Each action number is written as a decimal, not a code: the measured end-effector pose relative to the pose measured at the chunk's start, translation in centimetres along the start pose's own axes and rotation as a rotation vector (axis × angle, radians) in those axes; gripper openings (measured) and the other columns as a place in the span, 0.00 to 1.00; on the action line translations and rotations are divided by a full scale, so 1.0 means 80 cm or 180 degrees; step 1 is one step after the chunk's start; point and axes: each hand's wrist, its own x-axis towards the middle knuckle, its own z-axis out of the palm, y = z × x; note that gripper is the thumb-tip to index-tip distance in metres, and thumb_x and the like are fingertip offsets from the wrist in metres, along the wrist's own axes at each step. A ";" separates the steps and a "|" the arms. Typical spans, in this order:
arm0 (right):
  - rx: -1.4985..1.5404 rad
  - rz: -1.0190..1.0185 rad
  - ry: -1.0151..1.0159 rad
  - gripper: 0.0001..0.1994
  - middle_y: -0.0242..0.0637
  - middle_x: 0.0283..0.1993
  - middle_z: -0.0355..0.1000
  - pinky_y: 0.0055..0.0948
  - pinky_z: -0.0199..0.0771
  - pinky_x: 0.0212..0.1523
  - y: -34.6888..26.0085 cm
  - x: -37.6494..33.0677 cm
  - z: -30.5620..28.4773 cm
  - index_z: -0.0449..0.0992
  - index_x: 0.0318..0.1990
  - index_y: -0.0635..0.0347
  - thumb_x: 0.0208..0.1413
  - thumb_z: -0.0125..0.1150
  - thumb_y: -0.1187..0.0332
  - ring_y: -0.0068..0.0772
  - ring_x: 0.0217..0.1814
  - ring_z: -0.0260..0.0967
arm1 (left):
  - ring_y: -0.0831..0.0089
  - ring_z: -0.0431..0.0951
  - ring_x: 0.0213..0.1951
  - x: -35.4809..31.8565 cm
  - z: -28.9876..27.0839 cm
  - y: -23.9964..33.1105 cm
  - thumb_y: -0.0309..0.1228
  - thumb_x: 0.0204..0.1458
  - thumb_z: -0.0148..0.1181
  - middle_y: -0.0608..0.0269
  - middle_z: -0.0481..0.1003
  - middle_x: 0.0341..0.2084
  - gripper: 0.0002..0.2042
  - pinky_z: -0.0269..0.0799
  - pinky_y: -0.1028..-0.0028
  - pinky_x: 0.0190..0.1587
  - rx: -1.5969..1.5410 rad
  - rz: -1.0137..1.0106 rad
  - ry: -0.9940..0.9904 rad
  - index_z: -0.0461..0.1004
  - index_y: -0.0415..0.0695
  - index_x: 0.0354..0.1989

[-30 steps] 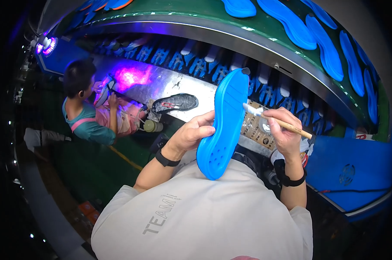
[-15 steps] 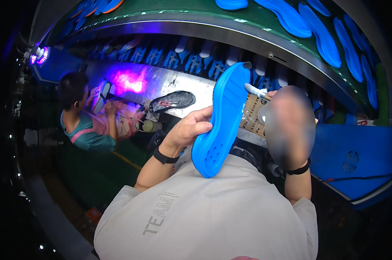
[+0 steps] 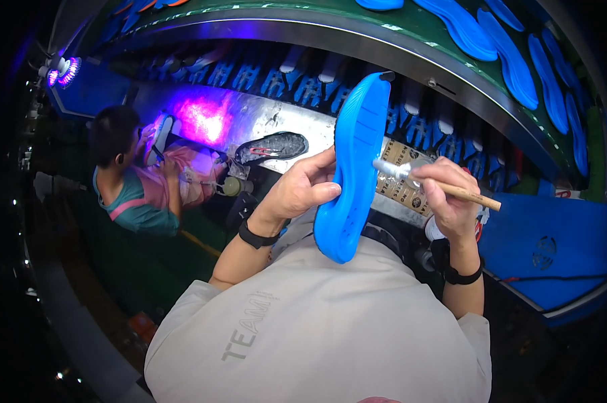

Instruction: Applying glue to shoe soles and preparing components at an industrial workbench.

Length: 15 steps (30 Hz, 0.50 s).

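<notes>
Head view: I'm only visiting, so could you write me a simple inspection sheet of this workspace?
Surface: metal bench, with a purple light patch on it.
Things in hand: blue sole, held at a slant; wooden-handled brush, tip at the sole's right edge, contact unclear.
Clutter: dark shoe-shaped piece and brown printed sheet on the bench.
Hands: left hand grips the sole's left edge; right hand holds the brush.
Cables: dark cable across the blue panel at right.
Surroundings: co-worker at left, holding footwear; more blue soles beyond the bench.
</notes>
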 end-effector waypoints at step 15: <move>-0.0095 -0.0221 -0.0320 0.05 0.36 0.25 0.74 0.28 0.64 0.27 -0.010 0.005 0.029 0.81 0.32 0.64 0.47 0.61 0.76 0.31 0.23 0.65 | 0.74 0.73 0.54 -0.006 -0.035 -0.004 0.26 0.56 0.54 0.57 0.70 0.56 0.33 0.69 0.72 0.59 -0.0236 0.0138 0.0171 0.51 0.34 0.71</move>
